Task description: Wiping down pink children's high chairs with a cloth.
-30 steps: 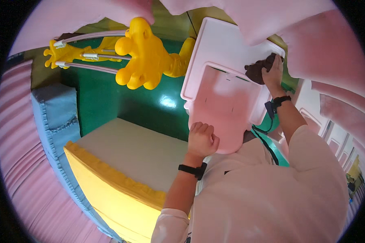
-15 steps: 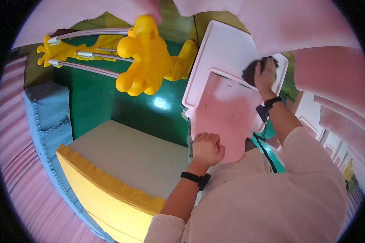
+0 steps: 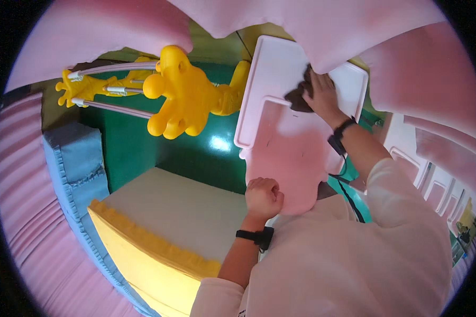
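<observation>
A dark brown cloth (image 3: 299,98) lies bunched on the pale pink tray (image 3: 272,63), which has a raised rim. My right hand (image 3: 324,99) presses on the cloth from the right, fingers over its edge, near the middle of the tray. Below the tray spreads a darker pink panel (image 3: 288,137) with a few small slots and a rounded lower end. My left hand (image 3: 263,198) is curled into a fist at the lower left edge of that panel, and nothing shows in it. Black bands circle both wrists.
On the left stands a yellow animal-shaped plastic rack (image 3: 182,100) with metal rails, over a green floor (image 3: 195,158). Nearer are a box with a yellow ruffled side (image 3: 143,253) and a blue fabric-covered block (image 3: 76,153). Pink cloth (image 3: 322,31) hangs along the far side.
My right hand has slid the cloth leftward across the tray, from near its right edge toward the middle. My left fist stays in nearly the same place. The whole view has shifted slightly.
</observation>
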`<state>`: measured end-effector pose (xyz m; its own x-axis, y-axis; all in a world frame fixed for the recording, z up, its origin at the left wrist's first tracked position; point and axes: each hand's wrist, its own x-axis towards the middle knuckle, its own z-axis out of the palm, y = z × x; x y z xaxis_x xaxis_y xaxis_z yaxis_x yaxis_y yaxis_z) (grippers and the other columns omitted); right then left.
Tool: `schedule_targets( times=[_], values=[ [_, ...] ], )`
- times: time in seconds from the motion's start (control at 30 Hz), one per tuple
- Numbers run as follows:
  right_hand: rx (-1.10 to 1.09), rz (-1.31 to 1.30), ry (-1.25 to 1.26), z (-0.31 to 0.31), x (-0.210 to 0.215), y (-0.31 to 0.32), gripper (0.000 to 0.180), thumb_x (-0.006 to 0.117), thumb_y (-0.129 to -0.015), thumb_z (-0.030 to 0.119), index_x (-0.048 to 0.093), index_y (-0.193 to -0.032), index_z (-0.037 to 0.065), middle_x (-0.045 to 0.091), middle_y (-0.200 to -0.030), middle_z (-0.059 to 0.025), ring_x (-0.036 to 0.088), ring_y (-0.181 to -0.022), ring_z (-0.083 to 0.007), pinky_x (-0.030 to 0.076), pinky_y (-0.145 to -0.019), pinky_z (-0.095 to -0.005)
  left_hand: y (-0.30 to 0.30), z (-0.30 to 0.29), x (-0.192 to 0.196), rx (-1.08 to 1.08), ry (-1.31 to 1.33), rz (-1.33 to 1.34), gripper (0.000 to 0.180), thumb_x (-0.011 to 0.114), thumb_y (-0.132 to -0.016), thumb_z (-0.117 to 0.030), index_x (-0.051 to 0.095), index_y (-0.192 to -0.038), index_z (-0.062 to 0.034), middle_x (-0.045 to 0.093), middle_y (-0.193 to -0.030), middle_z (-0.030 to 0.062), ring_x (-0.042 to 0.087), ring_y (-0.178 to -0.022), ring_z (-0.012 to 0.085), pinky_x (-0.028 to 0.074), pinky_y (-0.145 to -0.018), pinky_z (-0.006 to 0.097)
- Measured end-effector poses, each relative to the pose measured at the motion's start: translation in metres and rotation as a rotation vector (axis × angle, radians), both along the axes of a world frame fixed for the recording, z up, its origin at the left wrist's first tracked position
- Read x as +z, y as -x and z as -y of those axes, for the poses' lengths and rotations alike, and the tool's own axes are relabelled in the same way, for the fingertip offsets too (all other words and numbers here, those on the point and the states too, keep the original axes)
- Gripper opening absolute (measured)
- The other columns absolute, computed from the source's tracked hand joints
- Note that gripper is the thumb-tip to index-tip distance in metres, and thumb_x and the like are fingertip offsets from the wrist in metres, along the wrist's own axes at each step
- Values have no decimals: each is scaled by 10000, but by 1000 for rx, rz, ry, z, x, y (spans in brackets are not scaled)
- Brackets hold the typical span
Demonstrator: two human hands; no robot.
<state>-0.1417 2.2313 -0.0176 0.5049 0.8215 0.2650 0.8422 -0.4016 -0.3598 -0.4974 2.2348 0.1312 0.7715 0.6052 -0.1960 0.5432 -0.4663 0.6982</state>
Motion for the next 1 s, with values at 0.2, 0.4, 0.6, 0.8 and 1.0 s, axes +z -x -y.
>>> schedule_targets(
  times=[0.2,0.4,0.6,0.8,1.0],
  values=[
    [-56,-17,182,107,2,-20,795,715,-879,166,377,-1572,-29,389,-1628,-246,390,-1485,-475,361,-1238,-527,12,2,-4,119,-38,107,41,673,-686,-125,633,-685,-115,598,-629,56,606,-647,298,497,-725,426],
    [25,-11,41,6,2,-6,763,715,-904,213,401,-1537,-74,421,-1577,-299,438,-1414,-504,349,-1225,-559,3,-5,12,101,44,93,37,671,-684,-101,635,-677,-107,569,-586,54,590,-602,289,495,-702,412],
    [37,50,23,-102,-9,26,758,727,-910,261,422,-1507,-91,430,-1572,-298,431,-1430,-499,344,-1242,-528,-1,-5,8,61,65,68,19,667,-696,-86,650,-692,-93,595,-611,76,603,-616,310,503,-705,428],
    [128,-69,152,-12,13,-7,805,749,-878,200,378,-1535,-80,384,-1604,-297,410,-1454,-489,336,-1240,-535,1,1,0,105,-6,126,37,659,-686,-81,639,-663,-102,562,-572,54,583,-590,288,493,-694,415],
    [59,-35,253,115,9,-32,826,720,-892,173,328,-1580,-62,320,-1652,-280,353,-1489,-512,301,-1261,-561,13,3,-2,167,-18,169,37,660,-686,-79,641,-659,-95,574,-581,60,587,-587,291,497,-698,414]
  ],
)
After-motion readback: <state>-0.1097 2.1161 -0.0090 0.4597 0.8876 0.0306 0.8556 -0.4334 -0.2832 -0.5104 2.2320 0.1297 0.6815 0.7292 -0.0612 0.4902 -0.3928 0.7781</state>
